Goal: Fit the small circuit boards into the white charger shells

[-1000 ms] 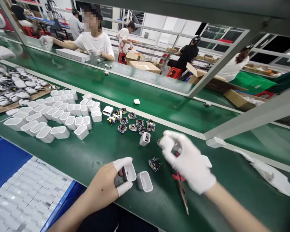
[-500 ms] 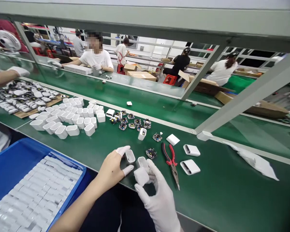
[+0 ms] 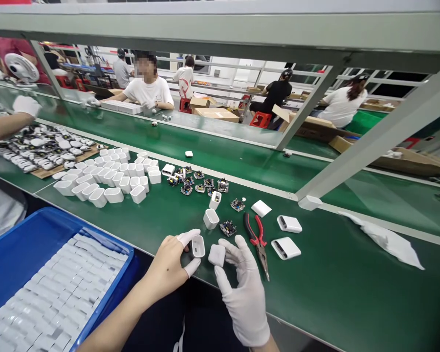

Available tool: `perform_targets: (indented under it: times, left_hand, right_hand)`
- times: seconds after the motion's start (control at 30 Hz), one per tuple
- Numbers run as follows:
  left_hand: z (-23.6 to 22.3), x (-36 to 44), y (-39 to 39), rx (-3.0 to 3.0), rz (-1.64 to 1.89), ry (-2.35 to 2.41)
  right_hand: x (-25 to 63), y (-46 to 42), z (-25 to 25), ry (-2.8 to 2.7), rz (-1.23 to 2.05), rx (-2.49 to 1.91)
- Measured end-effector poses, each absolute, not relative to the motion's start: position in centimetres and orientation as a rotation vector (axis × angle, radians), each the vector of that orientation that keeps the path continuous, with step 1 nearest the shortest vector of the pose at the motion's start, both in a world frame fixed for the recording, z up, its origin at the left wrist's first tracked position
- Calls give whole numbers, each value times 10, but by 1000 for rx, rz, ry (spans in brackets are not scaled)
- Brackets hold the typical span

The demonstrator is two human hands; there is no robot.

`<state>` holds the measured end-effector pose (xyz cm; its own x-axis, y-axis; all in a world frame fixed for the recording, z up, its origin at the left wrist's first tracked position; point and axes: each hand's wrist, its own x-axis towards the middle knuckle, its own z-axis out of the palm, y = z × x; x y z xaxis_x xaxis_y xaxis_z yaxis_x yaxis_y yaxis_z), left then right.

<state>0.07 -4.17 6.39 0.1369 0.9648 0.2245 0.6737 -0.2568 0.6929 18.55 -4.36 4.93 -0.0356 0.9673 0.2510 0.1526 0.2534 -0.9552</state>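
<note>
- Your left hand (image 3: 174,261) pinches an open-topped white plastic shell (image 3: 198,247) near the edge of the green bench (image 3: 326,293).
- Your half-curled, white-gloved right hand (image 3: 223,256) holds a rounded white block (image 3: 216,255) beside it.
- Blue plastic tray (image 3: 11,266): rows of glossy white pieces (image 3: 55,293).
- White oval tub (image 3: 214,203): circuit parts inside.

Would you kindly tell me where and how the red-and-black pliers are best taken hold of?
I'd grip both handles from above and the right: the pliers lie flat, handles spread at the far end, metal nose nearer, and a circuit board sits close on their left. The right hand is nearest but holds a white piece.
</note>
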Motion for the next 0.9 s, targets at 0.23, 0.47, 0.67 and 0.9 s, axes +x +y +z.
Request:
perform_targets:
  times: [0.23, 0.47, 0.67, 0.9]
  left_hand:
    - [67, 3, -47, 2000, 953, 1549]
    - [66, 6, -57, 1971, 1160, 1566]
    - [85, 3, -65, 2106, 1332, 1078]
    - [84, 12, -68, 2036, 1347, 991]
  right_hand:
    - [193, -39, 70, -1147, 1330, -1112]
    - [198, -48, 88, -850, 1746, -933]
    - [192, -56, 93, -968, 1829, -871]
    - [187, -65, 89, -1091, 1799, -876]
